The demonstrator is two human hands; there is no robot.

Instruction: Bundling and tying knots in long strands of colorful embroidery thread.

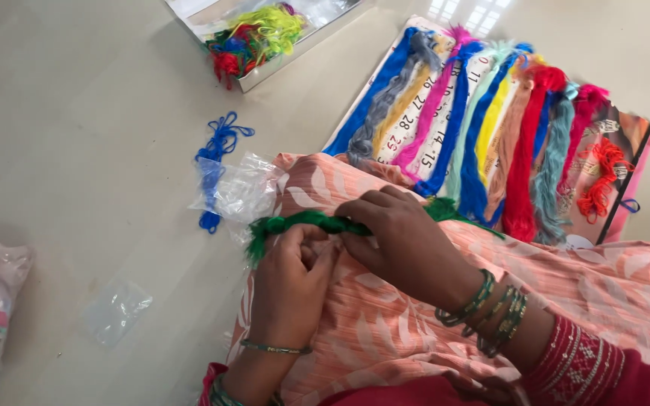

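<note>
Both hands, the left hand (289,278) and right hand (394,237), close around a green thread skein (306,222) above her lap, over a pale smooth floor (77,113). Coloured skeins (490,128) lie beside her on a printed sheet (423,124), and a box (265,34) is cut off at the top edge.

Fuzzy matt green thread skein (302,222), crinkly glossy clear plastic bag (241,192), smooth matt floor (77,113).
</note>
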